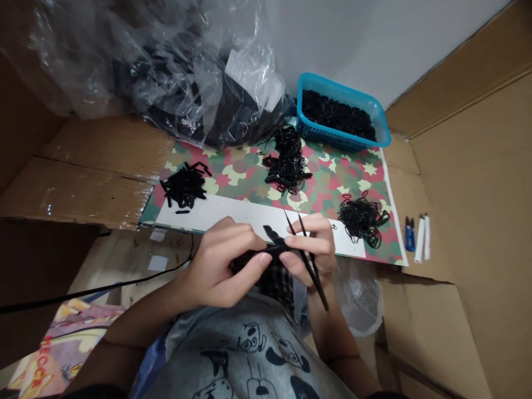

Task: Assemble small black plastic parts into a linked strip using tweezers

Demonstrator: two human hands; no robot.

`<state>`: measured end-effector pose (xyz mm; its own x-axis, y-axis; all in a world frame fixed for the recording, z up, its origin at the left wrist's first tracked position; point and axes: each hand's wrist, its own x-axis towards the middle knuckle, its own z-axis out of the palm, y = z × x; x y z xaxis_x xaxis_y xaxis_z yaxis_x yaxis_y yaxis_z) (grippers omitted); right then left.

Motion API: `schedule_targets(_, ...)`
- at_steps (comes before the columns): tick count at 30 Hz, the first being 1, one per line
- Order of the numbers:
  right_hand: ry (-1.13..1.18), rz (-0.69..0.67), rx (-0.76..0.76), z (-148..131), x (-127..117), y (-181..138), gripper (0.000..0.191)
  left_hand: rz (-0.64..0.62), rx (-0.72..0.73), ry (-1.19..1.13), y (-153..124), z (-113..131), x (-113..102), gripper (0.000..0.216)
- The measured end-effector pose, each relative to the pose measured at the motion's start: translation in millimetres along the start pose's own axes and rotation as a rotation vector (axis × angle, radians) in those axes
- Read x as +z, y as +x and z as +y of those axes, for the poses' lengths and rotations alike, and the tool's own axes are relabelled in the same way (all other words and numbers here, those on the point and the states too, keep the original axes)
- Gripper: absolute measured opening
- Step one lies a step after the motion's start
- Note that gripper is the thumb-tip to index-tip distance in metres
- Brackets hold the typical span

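Observation:
My left hand [228, 263] is closed, thumb and forefinger pinching a flat black strip [273, 235], perhaps rubber. The strip's other end meets the fingertips of my right hand [313, 249]. Black tweezers [310, 266] lie in that right hand between the fingers, points toward the table and tail toward my body. Both hands are just off the table's front edge, above my lap. Beyond them are a heap of short black pieces [185, 187] at the left, a tangled black heap [287, 163] in the middle and thin black loops [361, 219] at the right.
A blue basket [344, 137] of black pieces stands at the back. Beside it bulges a large clear plastic bag [199, 83] with dark contents. Blue snips [410, 235] and white sticks [420, 238] lie right. Cardboard walls [477, 166] flank the camouflage-patterned sheet [233, 172].

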<state>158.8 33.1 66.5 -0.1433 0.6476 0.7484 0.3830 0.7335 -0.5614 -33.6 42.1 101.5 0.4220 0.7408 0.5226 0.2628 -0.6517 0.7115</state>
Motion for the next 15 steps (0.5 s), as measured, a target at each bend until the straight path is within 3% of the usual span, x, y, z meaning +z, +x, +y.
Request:
schedule_targets(3, 0.159, 0.096, 0.118, 3.9, -5.1, -5.4, 0.015, -0.075, -0.258, -0.317, 1.7, 1.2, 3.9, 0.022)
schedule_targets(6, 0.302, 0.17, 0.261, -4.8, -9.4, -5.7, 0.01, -0.05, -0.373, -0.479, 0.7, -1.4, 8.5, 0.024)
schedule_targets(8, 0.426, 0.262, 0.404, -14.3, -9.9, -0.7, 0.01, -0.017, -0.397, -0.51, 0.2, -2.9, 11.3, 0.023)
schedule_targets(12, 0.626, 0.642, 0.769, -22.2, -6.3, 16.6, 0.024, 0.021, -0.39, -0.483, 2.5, -2.7, 15.9, 0.021)
schedule_targets(15, 0.75, 0.813, 0.895, -15.3, -3.7, 24.2, 0.024, 0.055, -0.334, -0.409, 5.6, -2.2, 19.6, 0.021)
